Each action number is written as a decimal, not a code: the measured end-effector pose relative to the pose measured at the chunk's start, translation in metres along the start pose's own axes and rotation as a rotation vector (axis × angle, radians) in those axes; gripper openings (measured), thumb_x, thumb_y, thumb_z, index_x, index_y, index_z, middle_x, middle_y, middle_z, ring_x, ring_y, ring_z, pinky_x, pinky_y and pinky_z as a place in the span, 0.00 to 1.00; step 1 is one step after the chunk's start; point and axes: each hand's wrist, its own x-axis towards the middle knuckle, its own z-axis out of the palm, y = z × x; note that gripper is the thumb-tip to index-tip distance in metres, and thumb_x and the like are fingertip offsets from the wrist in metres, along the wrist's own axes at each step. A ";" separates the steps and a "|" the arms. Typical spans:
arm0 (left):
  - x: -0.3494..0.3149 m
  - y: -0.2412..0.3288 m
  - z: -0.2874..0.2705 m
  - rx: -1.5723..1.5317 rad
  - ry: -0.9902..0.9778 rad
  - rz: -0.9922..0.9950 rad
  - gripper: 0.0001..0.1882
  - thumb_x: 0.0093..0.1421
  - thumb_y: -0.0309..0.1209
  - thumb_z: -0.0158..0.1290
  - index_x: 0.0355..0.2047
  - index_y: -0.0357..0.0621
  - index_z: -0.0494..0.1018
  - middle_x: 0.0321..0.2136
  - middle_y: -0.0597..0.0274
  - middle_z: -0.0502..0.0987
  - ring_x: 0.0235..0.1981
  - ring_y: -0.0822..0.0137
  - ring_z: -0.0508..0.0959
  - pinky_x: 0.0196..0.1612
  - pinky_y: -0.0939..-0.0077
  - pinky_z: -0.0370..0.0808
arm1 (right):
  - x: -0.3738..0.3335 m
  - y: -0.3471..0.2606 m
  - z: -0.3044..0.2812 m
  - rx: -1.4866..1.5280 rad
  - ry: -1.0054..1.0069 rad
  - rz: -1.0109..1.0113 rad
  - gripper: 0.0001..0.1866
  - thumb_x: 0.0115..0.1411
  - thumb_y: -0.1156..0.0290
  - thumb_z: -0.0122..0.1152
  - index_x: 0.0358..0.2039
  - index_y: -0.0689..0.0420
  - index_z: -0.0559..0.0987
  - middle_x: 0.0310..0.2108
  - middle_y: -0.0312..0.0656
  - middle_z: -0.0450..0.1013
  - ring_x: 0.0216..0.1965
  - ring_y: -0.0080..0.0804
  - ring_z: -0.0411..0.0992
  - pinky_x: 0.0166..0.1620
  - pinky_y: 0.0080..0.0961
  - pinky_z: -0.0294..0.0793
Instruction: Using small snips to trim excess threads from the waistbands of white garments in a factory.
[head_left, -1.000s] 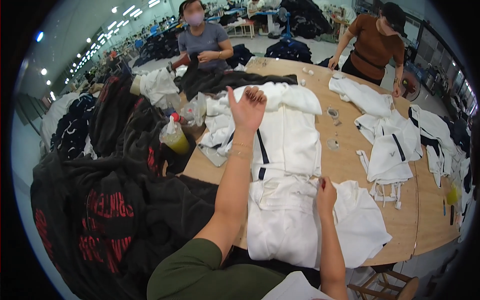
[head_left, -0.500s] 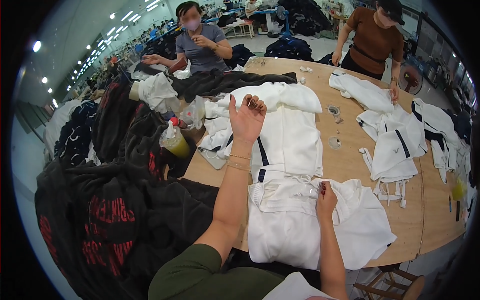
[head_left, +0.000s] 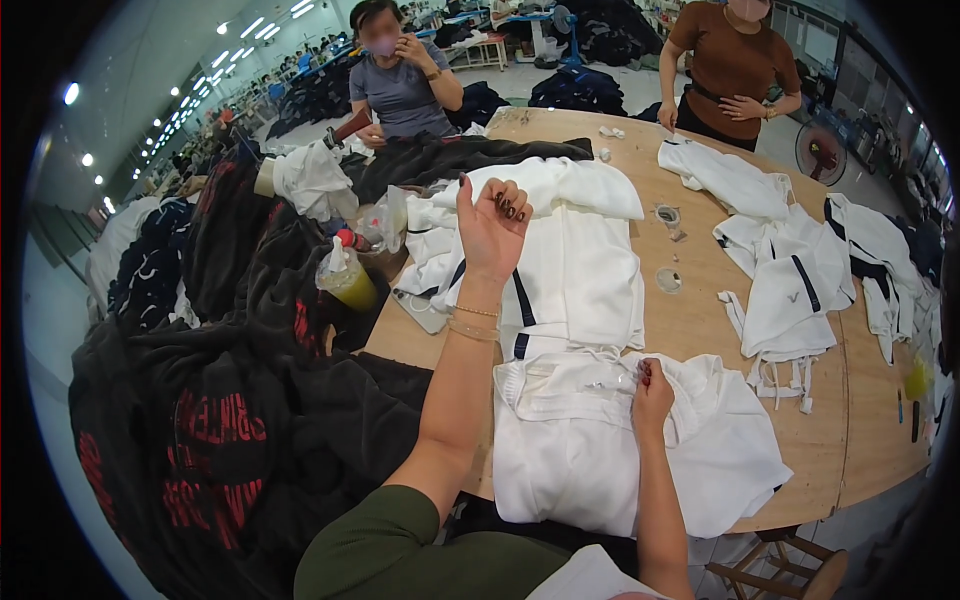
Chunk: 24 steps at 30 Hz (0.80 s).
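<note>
Your left head camera, wide fisheye, looking down and forward from your head, close above your left hand (head_left: 495, 228) and right hand (head_left: 653, 392), wooden table (head_left: 690, 335) mid-view, workroom beyond.

- The left hand (head_left: 494, 228) hangs raised over folded white clothes (head_left: 590, 275), palm showing, fingers curled.
- The right hand (head_left: 652, 395) touches a nearer white garment (head_left: 568, 475) on the wooden table (head_left: 690, 330).
- Over to the left, dark clothes (head_left: 335, 400) with red print lie heaped near a yellow drink (head_left: 349, 284).
- Across from here stand two co-workers, one in grey (head_left: 400, 95), one in brown (head_left: 735, 70).
</note>
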 end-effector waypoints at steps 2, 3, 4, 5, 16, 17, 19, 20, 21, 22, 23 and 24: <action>0.003 0.004 0.016 0.205 -0.038 0.090 0.27 0.64 0.54 0.41 0.21 0.47 0.51 0.21 0.68 0.49 0.23 0.72 0.51 0.28 0.77 0.52 | 0.000 0.006 0.000 0.001 0.006 -0.005 0.14 0.51 0.84 0.50 0.39 0.57 0.74 0.30 0.49 0.75 0.32 0.45 0.74 0.35 0.31 0.72; 0.005 0.005 0.024 0.264 -0.045 0.136 0.27 0.64 0.55 0.39 0.20 0.48 0.49 0.20 0.69 0.47 0.22 0.73 0.49 0.27 0.77 0.50 | 0.001 0.008 0.000 0.004 0.013 -0.013 0.14 0.51 0.84 0.50 0.39 0.57 0.74 0.30 0.49 0.75 0.31 0.45 0.74 0.35 0.31 0.71; 0.007 0.008 0.027 0.264 -0.045 0.137 0.27 0.64 0.55 0.39 0.20 0.48 0.49 0.20 0.69 0.47 0.22 0.73 0.49 0.27 0.77 0.50 | 0.001 0.006 0.000 0.004 0.013 -0.014 0.14 0.51 0.84 0.50 0.39 0.57 0.74 0.30 0.49 0.75 0.31 0.45 0.74 0.35 0.31 0.71; 0.009 0.012 0.028 0.301 -0.106 0.161 0.27 0.65 0.55 0.38 0.20 0.48 0.48 0.20 0.69 0.46 0.22 0.73 0.48 0.26 0.77 0.49 | 0.001 0.004 -0.001 -0.008 0.008 -0.004 0.14 0.51 0.84 0.50 0.39 0.57 0.74 0.30 0.49 0.75 0.31 0.45 0.74 0.35 0.31 0.71; 0.042 -0.003 -0.032 0.052 0.091 -0.022 0.27 0.65 0.49 0.42 0.15 0.51 0.49 0.15 0.72 0.45 0.17 0.75 0.46 0.21 0.78 0.46 | 0.000 0.002 -0.001 -0.029 -0.004 -0.010 0.13 0.51 0.83 0.51 0.38 0.58 0.73 0.30 0.51 0.74 0.33 0.48 0.74 0.35 0.34 0.71; 0.039 -0.007 -0.035 0.013 0.100 -0.029 0.25 0.67 0.44 0.41 0.15 0.50 0.50 0.15 0.72 0.45 0.17 0.75 0.46 0.21 0.77 0.46 | 0.000 0.003 -0.001 -0.014 0.000 -0.004 0.13 0.51 0.82 0.52 0.38 0.58 0.73 0.30 0.51 0.75 0.33 0.47 0.74 0.36 0.33 0.71; 0.040 -0.007 -0.039 0.021 0.096 -0.024 0.24 0.67 0.43 0.40 0.15 0.50 0.50 0.15 0.72 0.45 0.17 0.75 0.46 0.21 0.77 0.46 | 0.002 0.001 0.000 -0.022 0.003 -0.009 0.12 0.52 0.82 0.52 0.38 0.58 0.73 0.30 0.50 0.75 0.33 0.47 0.74 0.36 0.33 0.71; 0.038 -0.007 -0.042 0.035 0.099 -0.019 0.23 0.67 0.41 0.39 0.16 0.50 0.50 0.15 0.72 0.45 0.17 0.75 0.46 0.21 0.77 0.47 | 0.002 0.000 0.000 -0.028 -0.001 -0.011 0.12 0.52 0.82 0.52 0.38 0.58 0.73 0.30 0.50 0.75 0.33 0.47 0.75 0.36 0.33 0.72; 0.036 -0.008 -0.044 0.023 0.091 -0.020 0.22 0.68 0.39 0.38 0.16 0.50 0.50 0.15 0.72 0.46 0.17 0.75 0.46 0.21 0.78 0.47 | 0.000 0.001 -0.001 -0.029 -0.003 -0.012 0.12 0.52 0.82 0.52 0.38 0.58 0.73 0.30 0.50 0.75 0.33 0.47 0.75 0.36 0.33 0.72; 0.035 -0.008 -0.043 0.023 0.089 -0.018 0.22 0.68 0.39 0.38 0.16 0.50 0.50 0.15 0.72 0.46 0.17 0.75 0.46 0.21 0.78 0.47 | -0.001 0.001 0.000 -0.019 -0.002 -0.004 0.12 0.52 0.82 0.52 0.38 0.58 0.73 0.30 0.50 0.75 0.33 0.47 0.75 0.36 0.33 0.72; 0.035 -0.009 -0.042 0.036 0.092 -0.019 0.22 0.68 0.39 0.38 0.16 0.50 0.50 0.14 0.72 0.45 0.17 0.76 0.46 0.21 0.78 0.47 | 0.000 0.001 0.000 -0.009 -0.002 0.003 0.12 0.52 0.82 0.52 0.38 0.58 0.73 0.30 0.50 0.75 0.33 0.47 0.75 0.36 0.33 0.72; 0.036 -0.010 -0.041 0.049 0.096 -0.020 0.22 0.68 0.38 0.38 0.16 0.50 0.50 0.14 0.72 0.45 0.17 0.76 0.46 0.21 0.78 0.46 | 0.001 0.001 0.000 -0.007 -0.002 0.000 0.12 0.52 0.82 0.52 0.38 0.58 0.73 0.30 0.50 0.75 0.33 0.47 0.75 0.36 0.33 0.72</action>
